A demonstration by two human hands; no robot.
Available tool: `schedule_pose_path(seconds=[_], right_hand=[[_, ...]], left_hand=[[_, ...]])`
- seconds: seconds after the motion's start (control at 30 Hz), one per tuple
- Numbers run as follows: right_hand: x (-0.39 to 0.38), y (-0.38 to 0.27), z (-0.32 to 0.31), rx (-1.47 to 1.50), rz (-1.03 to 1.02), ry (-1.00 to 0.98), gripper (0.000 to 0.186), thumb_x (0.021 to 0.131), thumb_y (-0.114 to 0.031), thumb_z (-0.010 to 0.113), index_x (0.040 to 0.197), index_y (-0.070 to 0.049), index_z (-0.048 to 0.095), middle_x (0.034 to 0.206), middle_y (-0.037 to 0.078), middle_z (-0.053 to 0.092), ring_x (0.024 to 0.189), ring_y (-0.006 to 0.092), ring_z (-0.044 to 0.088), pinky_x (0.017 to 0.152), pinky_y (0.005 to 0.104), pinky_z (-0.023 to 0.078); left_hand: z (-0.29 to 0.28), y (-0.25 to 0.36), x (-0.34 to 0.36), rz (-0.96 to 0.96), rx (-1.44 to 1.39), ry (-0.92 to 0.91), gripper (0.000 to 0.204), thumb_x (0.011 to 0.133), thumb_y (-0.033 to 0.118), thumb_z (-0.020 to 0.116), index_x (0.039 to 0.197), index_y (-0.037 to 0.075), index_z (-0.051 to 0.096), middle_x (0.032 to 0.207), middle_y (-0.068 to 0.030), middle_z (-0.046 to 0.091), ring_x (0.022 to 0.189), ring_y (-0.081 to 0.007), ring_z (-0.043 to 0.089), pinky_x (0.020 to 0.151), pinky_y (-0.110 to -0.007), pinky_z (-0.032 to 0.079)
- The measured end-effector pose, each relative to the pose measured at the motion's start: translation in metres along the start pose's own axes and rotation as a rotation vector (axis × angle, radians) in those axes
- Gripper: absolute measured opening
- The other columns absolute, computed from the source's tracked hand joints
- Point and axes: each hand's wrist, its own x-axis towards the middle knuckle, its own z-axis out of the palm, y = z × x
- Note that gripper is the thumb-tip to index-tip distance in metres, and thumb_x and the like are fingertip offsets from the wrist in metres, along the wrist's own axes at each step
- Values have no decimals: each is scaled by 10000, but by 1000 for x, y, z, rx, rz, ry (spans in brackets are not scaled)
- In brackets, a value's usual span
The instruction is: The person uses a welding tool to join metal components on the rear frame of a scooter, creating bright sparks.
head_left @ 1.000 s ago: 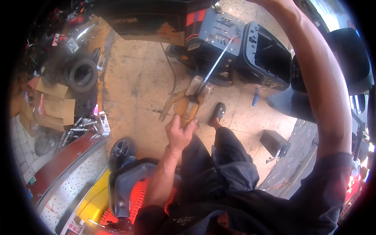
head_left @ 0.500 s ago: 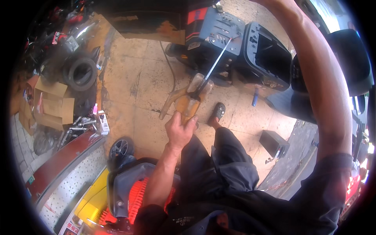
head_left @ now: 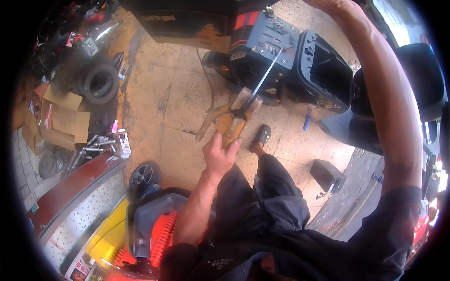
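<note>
My left hand is closed round a worn yellow-orange tool with pale blunt ends and a brownish arm jutting left. A long thin metal shaft, like a screwdriver's, rises from it. In the picture its tip overlaps the grey slotted plate of a black scooter; I cannot tell whether they touch. My right arm reaches up along the right side, and my right hand is cut off by the top edge, its fingers hidden.
An open black compartment adjoins the plate. On the tiled floor are a blue-handled item and a dark box. To the left are tyres, an open carton and metal parts. An orange-and-grey machine stands close at lower left.
The view has shifted slightly, so the scene sits a little lower and farther right. My left hand keeps its hold on the yellow-orange tool; my right arm stays raised.
</note>
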Motion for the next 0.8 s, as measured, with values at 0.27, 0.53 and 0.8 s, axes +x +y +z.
schedule_pose_path(seconds=[0.27, 0.53, 0.8], right_hand=[[4, 5, 10, 7, 1, -26, 833, 744, -679, 642, 1300, -65, 554, 1334, 199, 516, 1258, 328, 481, 1044, 409, 412], [3, 1, 14, 299, 76, -57, 817, 756, -633, 673, 1300, -36, 548, 1341, 195, 508, 1267, 318, 471, 1053, 414, 401], [4, 4, 10, 75, -95, -11, 748, 788, -583, 679, 1251, -4, 575, 1225, 222, 571, 1176, 323, 543, 978, 384, 444]], left_hand=[[-12, 5, -3, -89, 97, -109, 334, 817, 272, 727, 959, -2, 599, 726, -163, 640, 642, -352, 635, 567, -401, 498], [-7, 4, -6, -251, -58, -75, 345, 815, 273, 733, 972, -3, 599, 764, -164, 649, 677, -350, 646, 582, -398, 502], [-12, 5, -5, -182, -87, -125, 426, 820, 246, 724, 1112, -30, 585, 837, -153, 675, 718, -324, 667, 618, -374, 522]])
